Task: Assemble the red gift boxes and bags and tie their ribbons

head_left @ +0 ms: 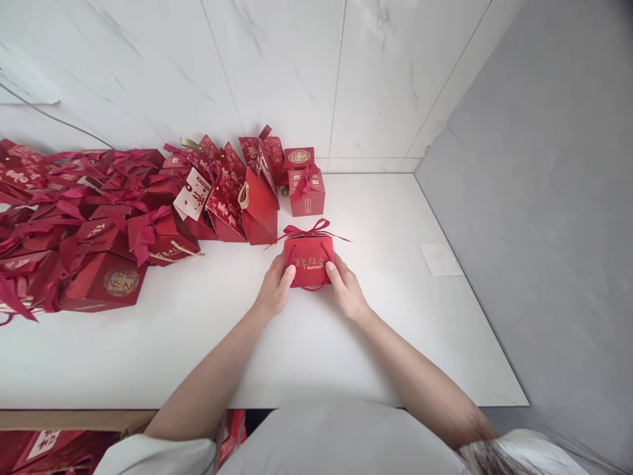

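Note:
Between my two hands is a small red gift bag (310, 254) with gold lettering, rope handles and a ribbon bow (309, 229) along its top. My left hand (275, 287) grips its left side, thumb on the front face. On the right side my right hand (347, 289) holds it the same way, thumb beside the rope handle. The handle loop hangs down over the front. Fingers behind the bag are hidden. Just beyond it stands a red box with a ribbon (306, 194), next to another red box with a round gold emblem (298, 157).
Many red gift boxes (106, 280) with ribbons crowd the left of the white table (395, 316). Taller red bags (260, 208) stand at the cluster's right end. A white paper square (442, 259) lies near the right edge. Below the front edge, a cardboard box (74, 419) holds red packaging.

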Demonstrator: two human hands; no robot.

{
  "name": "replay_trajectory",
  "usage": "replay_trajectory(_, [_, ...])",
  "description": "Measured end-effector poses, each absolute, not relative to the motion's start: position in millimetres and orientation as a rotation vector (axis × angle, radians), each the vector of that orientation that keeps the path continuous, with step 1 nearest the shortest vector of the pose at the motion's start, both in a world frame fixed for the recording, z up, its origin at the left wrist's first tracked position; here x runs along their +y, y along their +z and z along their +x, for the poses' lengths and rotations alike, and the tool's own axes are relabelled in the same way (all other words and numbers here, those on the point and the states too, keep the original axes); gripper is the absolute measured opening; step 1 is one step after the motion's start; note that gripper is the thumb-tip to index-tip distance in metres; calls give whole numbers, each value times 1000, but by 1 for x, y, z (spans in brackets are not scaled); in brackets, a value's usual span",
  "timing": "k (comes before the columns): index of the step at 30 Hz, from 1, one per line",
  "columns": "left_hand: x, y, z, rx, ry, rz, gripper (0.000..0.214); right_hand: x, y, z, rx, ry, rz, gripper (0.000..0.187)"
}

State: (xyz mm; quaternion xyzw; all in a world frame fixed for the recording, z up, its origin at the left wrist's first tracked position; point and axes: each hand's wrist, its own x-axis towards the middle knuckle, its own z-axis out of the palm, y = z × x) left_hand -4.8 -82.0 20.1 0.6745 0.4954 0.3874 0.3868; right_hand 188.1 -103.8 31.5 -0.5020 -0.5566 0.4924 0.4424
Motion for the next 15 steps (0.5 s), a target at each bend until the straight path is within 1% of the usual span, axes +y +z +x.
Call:
replay_trajectory(5, [-81, 17, -5, 1259, 989, 1697, 58, -104, 32, 189, -1414, 1196, -1250, 61])
replay_trajectory(15, [-84, 27, -5, 1272, 985, 1657, 61, -104, 35, 190, -1371, 1229, -1213, 60])
